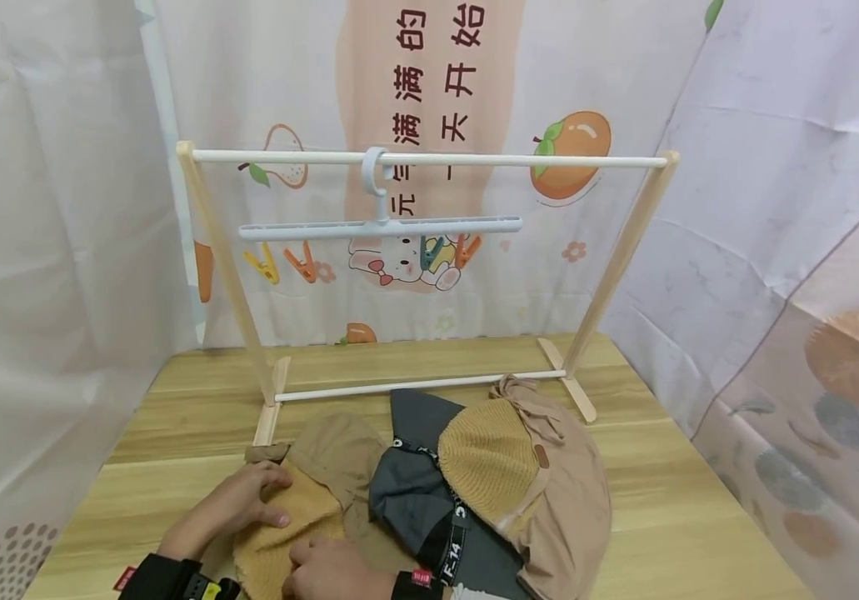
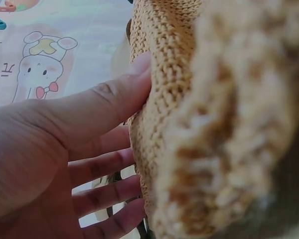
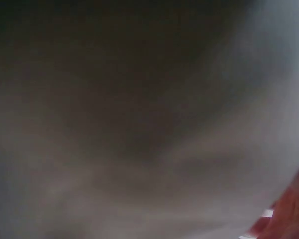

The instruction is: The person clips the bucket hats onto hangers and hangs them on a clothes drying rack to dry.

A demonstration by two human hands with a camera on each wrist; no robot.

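A mustard knitted hat (image 1: 312,504) lies over khaki fabric (image 1: 342,454) at the front left of the table. My left hand (image 1: 245,500) rests on its left part, thumb apart from the fingers. In the left wrist view, the thumb lies against the knit (image 2: 164,74) and the other fingers reach its edge fairly straight. My right hand (image 1: 335,571) is at the knit's near right side, fingers curled in on its edge; their tips are hidden. Blurred cloth (image 3: 139,124) fills most of the right wrist view, with part of the hand at its lower right corner.
Right of the hands lie a dark grey hat (image 1: 407,483) with a lettered strap, another mustard knitted piece (image 1: 489,454) and a beige cloth hat (image 1: 575,492). Behind stands a wooden rack (image 1: 620,258), a pale blue hanger (image 1: 444,227) on its top bar, with several small clips (image 1: 302,262) below the hanger.
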